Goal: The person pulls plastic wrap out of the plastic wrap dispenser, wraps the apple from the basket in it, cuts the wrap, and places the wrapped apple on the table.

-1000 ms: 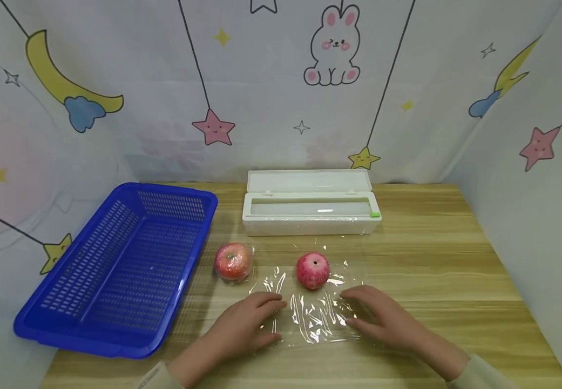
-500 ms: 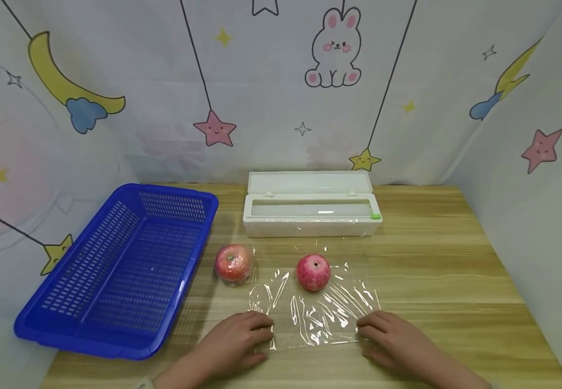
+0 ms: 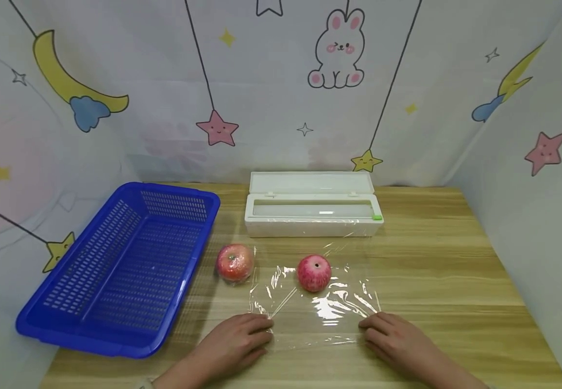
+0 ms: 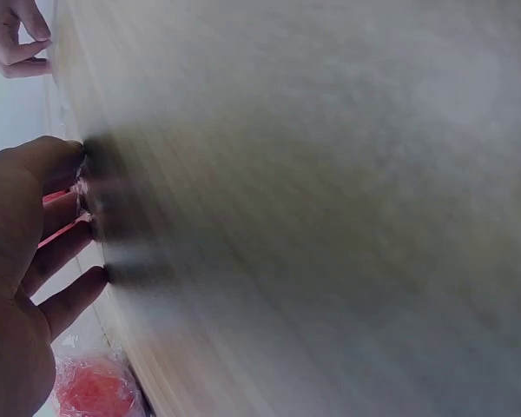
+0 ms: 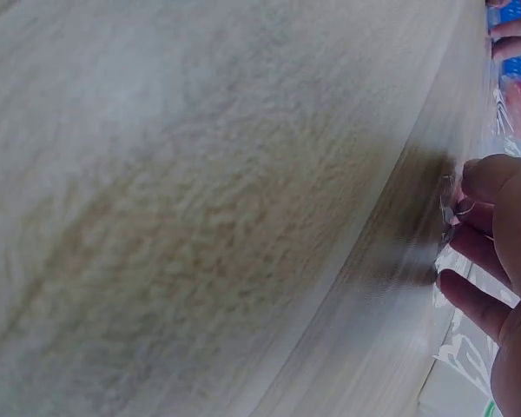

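A sheet of clear cling film (image 3: 310,329) runs from the white cling film box (image 3: 310,227) toward the front of the table. On the film sits a deep-pink apple (image 3: 314,273) with a small dark hollow on top. My left hand (image 3: 234,343) pinches the film's front left corner, fingertips down at the wood. At the front right corner my right hand (image 3: 402,340) does the same; in the right wrist view crinkled film shows between thumb and fingers (image 5: 473,304). Left of the film lies another apple (image 3: 234,262), wrapped in film.
A blue plastic basket (image 3: 183,292) stands on the left of the wooden table (image 3: 446,259). The box at the back has its lid (image 3: 312,182) raised and a green piece (image 3: 377,218) at its right end. A patterned curtain (image 3: 271,81) encloses the back and sides.
Both hands have moved toward the front edge and slightly apart, out to the film's corners, and their fingers have closed on it. The creases in the film have shifted; both apples have stayed put.
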`<action>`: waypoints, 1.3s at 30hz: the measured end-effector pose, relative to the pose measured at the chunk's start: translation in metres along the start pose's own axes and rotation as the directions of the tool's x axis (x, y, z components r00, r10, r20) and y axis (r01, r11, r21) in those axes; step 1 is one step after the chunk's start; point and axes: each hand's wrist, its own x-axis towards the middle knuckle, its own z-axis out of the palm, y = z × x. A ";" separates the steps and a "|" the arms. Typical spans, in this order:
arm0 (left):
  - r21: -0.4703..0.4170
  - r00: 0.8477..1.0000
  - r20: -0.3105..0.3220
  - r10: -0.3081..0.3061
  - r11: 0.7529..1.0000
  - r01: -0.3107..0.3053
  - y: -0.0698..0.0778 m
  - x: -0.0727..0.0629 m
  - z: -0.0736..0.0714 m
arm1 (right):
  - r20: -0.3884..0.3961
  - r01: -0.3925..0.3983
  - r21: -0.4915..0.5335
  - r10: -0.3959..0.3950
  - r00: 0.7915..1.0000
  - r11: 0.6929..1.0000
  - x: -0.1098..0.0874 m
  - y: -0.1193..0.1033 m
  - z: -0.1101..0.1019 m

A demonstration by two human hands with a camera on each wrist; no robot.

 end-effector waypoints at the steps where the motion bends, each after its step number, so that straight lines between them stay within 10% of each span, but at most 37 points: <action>1: 0.001 1.000 -0.002 0.002 1.000 -0.002 0.000 0.000 0.000 | 0.000 -0.005 0.010 0.005 1.000 1.000 0.000 0.000 0.000; 29: 0.013 0.995 -0.096 -0.010 1.000 0.011 0.000 -0.006 0.004 | -0.005 -0.193 0.091 0.194 0.981 0.977 0.010 0.008 -0.019; 39: -0.179 0.977 -0.075 -0.201 0.966 0.185 -0.001 -0.003 0.000 | -0.029 -0.182 0.099 0.186 0.982 0.978 0.013 0.012 -0.020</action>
